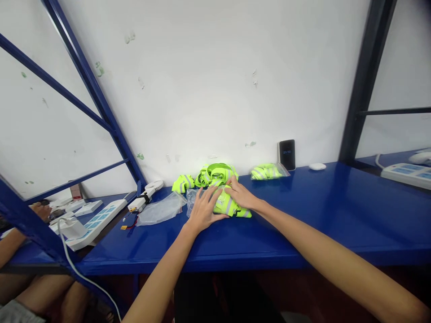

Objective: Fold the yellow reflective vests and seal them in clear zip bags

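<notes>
A folded neon-yellow reflective vest (226, 204) with silver stripes lies on the blue table, between my two hands. My left hand (204, 207) grips its left side, fingers over the top and thumb along the near edge. From the right, my right hand (241, 194) holds its upper part, with the fingers bent onto the fabric. Right behind is a loose heap of neon-yellow reflective fabric (218, 170). A smaller yellow bundle (183, 183) sits to the left of that heap. Clear plastic film (191, 199) shows beside my left hand, partly hidden by it.
Flat clear plastic bags (161, 210) lie left, near a small white fan (154, 186) and wired battery (138, 204). Toward the wall are a bagged yellow bundle (267, 172), a black-screened device (287, 154) and a white oval object (317, 166). Beyond the blue frame (117, 139), another person's hand (41, 211) shows.
</notes>
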Demonstrator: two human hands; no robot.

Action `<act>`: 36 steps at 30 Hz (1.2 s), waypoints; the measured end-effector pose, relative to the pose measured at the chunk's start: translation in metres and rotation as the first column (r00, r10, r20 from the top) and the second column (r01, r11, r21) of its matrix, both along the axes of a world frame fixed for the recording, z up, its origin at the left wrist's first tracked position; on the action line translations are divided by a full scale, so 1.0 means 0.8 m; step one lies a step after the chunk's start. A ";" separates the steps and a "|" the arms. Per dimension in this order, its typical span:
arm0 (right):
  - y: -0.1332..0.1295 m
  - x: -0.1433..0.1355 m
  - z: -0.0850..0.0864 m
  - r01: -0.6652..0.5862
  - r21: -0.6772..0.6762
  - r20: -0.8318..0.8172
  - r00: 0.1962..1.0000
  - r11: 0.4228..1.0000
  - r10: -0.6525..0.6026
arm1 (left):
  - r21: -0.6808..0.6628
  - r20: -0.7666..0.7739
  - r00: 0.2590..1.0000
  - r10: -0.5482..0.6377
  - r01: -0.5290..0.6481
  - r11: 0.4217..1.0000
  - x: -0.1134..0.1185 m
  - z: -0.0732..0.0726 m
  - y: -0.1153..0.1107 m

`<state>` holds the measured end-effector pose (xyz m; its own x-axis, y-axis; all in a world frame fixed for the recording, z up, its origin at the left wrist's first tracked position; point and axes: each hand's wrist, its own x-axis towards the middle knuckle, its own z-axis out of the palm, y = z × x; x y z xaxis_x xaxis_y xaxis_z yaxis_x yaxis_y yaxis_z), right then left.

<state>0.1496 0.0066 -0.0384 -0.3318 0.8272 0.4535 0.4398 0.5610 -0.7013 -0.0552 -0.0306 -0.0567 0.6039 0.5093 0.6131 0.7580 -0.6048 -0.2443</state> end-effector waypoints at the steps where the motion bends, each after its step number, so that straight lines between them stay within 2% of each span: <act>1: 0.003 0.000 -0.002 -0.028 0.005 -0.040 0.999 1.000 0.028 | 0.001 0.001 1.000 0.006 -0.006 1.000 -0.001 -0.001 0.000; 7: 0.009 -0.006 -0.009 -0.120 -0.016 -0.245 0.963 0.993 0.113 | -0.002 -0.021 0.997 0.071 -0.071 0.997 -0.007 -0.004 0.004; 13: 0.000 0.001 0.003 -0.179 -0.040 -0.196 0.966 0.983 0.168 | 0.008 -0.023 0.996 0.088 -0.088 0.996 -0.009 -0.006 0.005; 16: 0.003 0.003 0.001 -0.221 -0.019 -0.197 0.957 0.975 0.213 | 0.023 -0.005 0.997 0.082 -0.082 0.996 -0.008 -0.008 0.006; 19: 0.008 -0.005 -0.007 -0.178 0.013 -0.249 0.953 0.984 0.176 | 0.035 0.016 0.996 0.092 -0.093 0.995 -0.006 -0.008 0.007; 24: 0.009 -0.027 -0.017 -0.029 -0.031 -0.447 0.894 0.999 0.012 | 0.078 0.082 0.987 0.141 -0.148 0.986 0.000 -0.008 0.006; 28: 0.008 -0.037 -0.023 -0.031 -0.121 -0.425 0.905 0.992 -0.023 | 0.104 0.028 0.996 0.091 -0.093 0.990 0.009 -0.008 0.004; 32: 0.003 -0.043 -0.027 0.048 -0.129 -0.473 0.875 0.991 -0.104 | 0.098 0.021 0.998 0.064 -0.065 0.993 0.012 -0.008 0.005; 34: 0.000 -0.041 -0.023 -0.002 -0.166 -0.511 0.855 0.986 -0.084 | 0.092 0.049 0.996 0.077 -0.081 0.992 0.008 -0.007 0.006; 36: -0.002 -0.032 -0.015 -0.152 -0.210 -0.514 0.857 0.966 0.023 | 0.085 0.080 0.992 0.093 -0.100 0.991 0.002 -0.006 0.006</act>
